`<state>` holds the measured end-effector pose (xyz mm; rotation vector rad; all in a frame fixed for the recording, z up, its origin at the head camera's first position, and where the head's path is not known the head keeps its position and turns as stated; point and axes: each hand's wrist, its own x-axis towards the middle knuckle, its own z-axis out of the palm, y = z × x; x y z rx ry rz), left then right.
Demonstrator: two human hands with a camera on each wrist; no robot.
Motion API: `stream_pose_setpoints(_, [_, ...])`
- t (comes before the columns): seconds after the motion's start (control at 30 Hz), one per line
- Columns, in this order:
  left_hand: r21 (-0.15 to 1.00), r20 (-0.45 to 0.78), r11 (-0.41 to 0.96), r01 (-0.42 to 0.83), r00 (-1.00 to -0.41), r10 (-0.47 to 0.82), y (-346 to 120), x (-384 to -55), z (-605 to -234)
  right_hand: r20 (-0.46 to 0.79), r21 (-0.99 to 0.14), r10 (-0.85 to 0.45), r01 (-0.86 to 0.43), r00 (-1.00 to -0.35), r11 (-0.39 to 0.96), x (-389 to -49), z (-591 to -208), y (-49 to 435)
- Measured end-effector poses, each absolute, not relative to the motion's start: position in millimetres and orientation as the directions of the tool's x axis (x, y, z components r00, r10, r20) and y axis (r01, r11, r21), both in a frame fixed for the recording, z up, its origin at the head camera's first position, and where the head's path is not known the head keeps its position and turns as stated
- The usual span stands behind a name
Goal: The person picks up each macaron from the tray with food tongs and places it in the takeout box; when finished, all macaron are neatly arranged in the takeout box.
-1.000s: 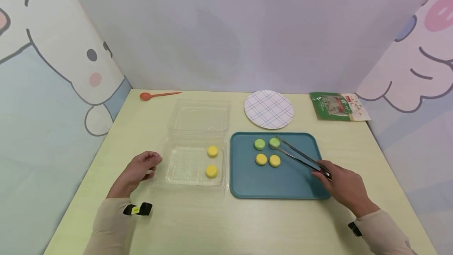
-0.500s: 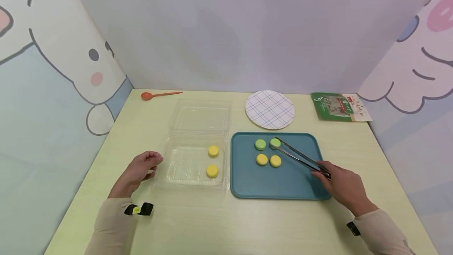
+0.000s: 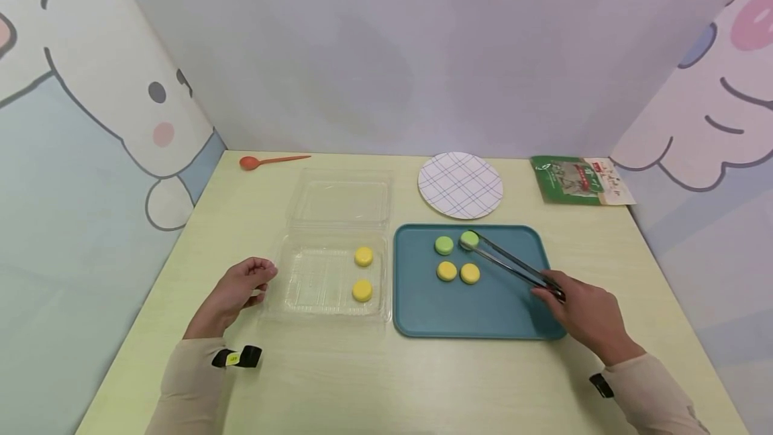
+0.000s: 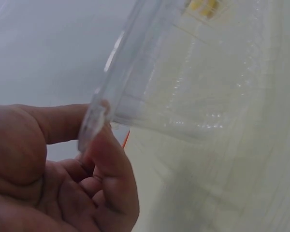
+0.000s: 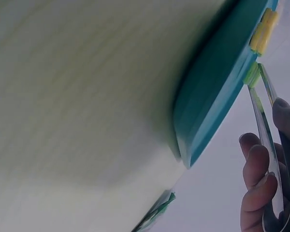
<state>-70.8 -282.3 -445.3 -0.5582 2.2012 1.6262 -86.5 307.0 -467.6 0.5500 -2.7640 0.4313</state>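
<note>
My left hand point(image 3: 241, 287) pinches the left rim of a clear plastic clamshell box point(image 3: 326, 317) between thumb and finger; the left wrist view shows the box edge point(image 4: 99, 108) in that pinch. The box lies open, with two yellow macarons point(image 3: 362, 290) along its right side. In my right hand point(image 3: 588, 314) I grip metal tongs point(image 3: 507, 264), whose tips stand either side of a green macaron point(image 3: 469, 239) on the blue tray point(image 3: 477, 317). Beside it lie another green macaron point(image 3: 443, 245) and two yellow macarons point(image 3: 446, 271). Whether both tips touch the macaron is hard to tell.
Behind the tray lies a round plate point(image 3: 460, 185) with a blue grid pattern. A green and white food packet point(image 3: 582, 181) is at the back right, an orange spoon point(image 3: 274, 162) at the back left. Walls point(image 3: 386, 52) enclose the table's back and sides.
The tongs' tips have shifted very slightly around the same green macaron. My left hand and the box stay where they were.
</note>
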Motion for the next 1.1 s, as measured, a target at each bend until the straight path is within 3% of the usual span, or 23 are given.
stream_pose_setpoints(0.53, [0.829,-0.483,0.263,-0.493,-0.869,-0.104,-283.3,-70.2,-446.9,0.336,-0.258,-0.330,-0.423,-0.882,0.869,-98.6,-457.0,283.4])
stream_pose_setpoints(1.1, [0.832,-0.481,0.260,-0.490,-0.871,-0.102,-283.7,-69.6,-448.0,0.397,-0.252,-0.416,-0.533,-0.818,0.807,-111.6,-450.9,252.9])
